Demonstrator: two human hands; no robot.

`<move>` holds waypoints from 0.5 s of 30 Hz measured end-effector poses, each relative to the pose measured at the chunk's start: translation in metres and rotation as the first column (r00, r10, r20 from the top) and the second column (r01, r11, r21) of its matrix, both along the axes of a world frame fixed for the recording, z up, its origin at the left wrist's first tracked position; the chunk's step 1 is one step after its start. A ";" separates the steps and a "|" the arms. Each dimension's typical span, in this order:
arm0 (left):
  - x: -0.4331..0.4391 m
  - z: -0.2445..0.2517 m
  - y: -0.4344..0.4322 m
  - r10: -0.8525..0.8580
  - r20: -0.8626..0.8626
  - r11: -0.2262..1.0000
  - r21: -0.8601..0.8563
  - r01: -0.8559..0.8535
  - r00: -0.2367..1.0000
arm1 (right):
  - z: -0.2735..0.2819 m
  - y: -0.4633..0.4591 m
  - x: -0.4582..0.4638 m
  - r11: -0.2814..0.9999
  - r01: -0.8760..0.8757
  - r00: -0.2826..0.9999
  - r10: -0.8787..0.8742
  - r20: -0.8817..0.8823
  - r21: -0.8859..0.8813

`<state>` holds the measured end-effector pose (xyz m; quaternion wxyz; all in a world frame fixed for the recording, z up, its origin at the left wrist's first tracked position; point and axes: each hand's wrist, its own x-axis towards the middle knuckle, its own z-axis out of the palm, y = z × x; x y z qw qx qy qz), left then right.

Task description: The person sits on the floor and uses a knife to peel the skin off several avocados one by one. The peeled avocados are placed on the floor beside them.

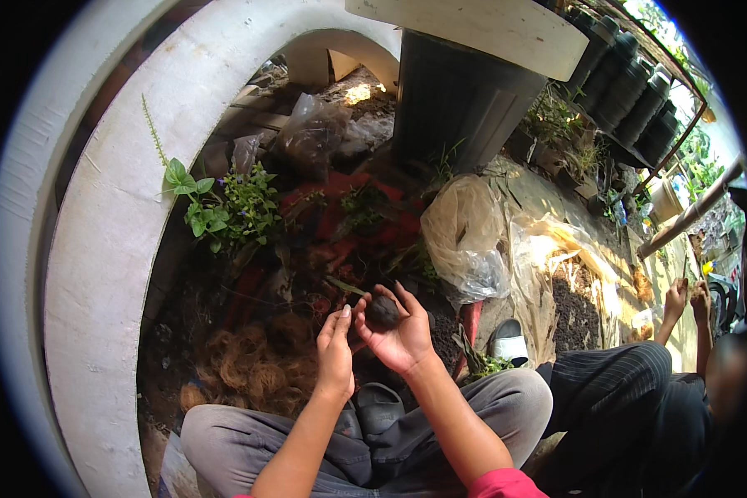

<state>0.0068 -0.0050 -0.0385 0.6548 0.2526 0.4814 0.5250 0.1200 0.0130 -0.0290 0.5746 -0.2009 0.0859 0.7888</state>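
Observation:
A round dark ball, apparently of soil, [383,312] rests in my right hand [404,336], its palm up and fingers curled around it. My left hand [335,355] is raised just to the left, thumb and fingertips close together; a thin green leaf [347,286] lies just beyond the fingertips, and I cannot tell whether they hold it. Below and to the left is a heap of brown coconut fibre [255,367]. Dark soil and a red sheet [342,199] with plant scraps lie beyond my hands.
A white curved slab [99,249] arcs along the left, beside a leafy plant [236,205]. A black bin [460,99] stands ahead. Clear plastic bags [467,236] and a slipper [508,342] lie to the right. Another person sits at the right, their hands [675,302] raised.

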 end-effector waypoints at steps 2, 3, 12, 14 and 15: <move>0.000 -0.003 0.001 -0.021 -0.002 1.000 0.007 0.021 1.000 | -0.002 0.003 0.003 0.999 -0.027 0.990 0.030 -0.141 0.024; 0.000 -0.005 0.000 -0.031 0.010 1.000 -0.006 0.031 0.999 | -0.003 0.004 0.003 1.000 -0.020 0.981 0.016 -0.195 -0.021; -0.001 -0.008 -0.002 0.040 0.555 0.981 -0.178 0.072 0.831 | 0.010 -0.010 -0.013 0.899 -0.280 0.347 -0.233 0.908 0.337; -0.001 -0.008 -0.001 -0.159 0.725 0.981 0.039 0.190 0.670 | 0.008 -0.017 -0.025 0.749 -0.455 -0.083 -0.574 0.815 0.481; 0.000 -0.008 0.001 -0.141 0.743 0.987 0.057 0.148 0.654 | 0.007 -0.020 -0.029 0.691 -0.566 -0.186 -0.638 0.747 0.449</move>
